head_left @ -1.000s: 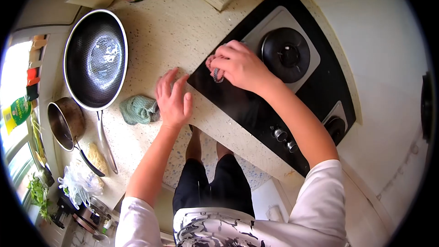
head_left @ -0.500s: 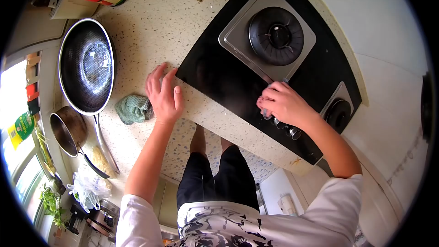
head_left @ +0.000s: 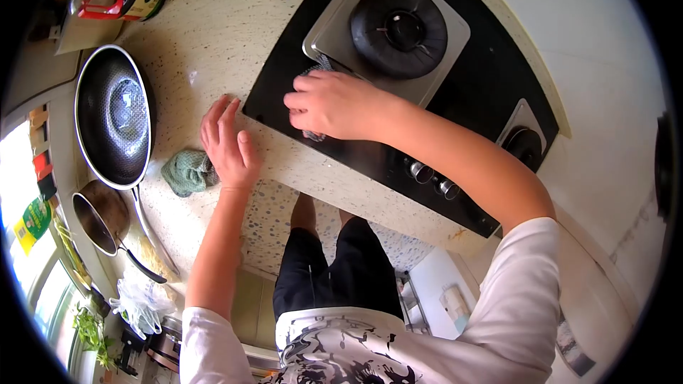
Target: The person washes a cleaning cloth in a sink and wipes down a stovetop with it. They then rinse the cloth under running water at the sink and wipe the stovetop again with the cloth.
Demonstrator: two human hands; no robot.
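Head view: right hand (head_left: pixel 331 105) grips a largely hidden item, apparently a cloth (head_left: pixel 314 136), on the cooktop (head_left: pixel 455 92); left hand (head_left: pixel 231 149), fingers parted, is at the counter (head_left: pixel 206 50). Step judged: wiping. Next stroke calls for even contact.

the one head-worn camera looks forward and steeply down, fairly near the hands (head_left: pixel 231 148) and bench (head_left: pixel 206 43); toward its dark, curved margin, detail seems less certain.
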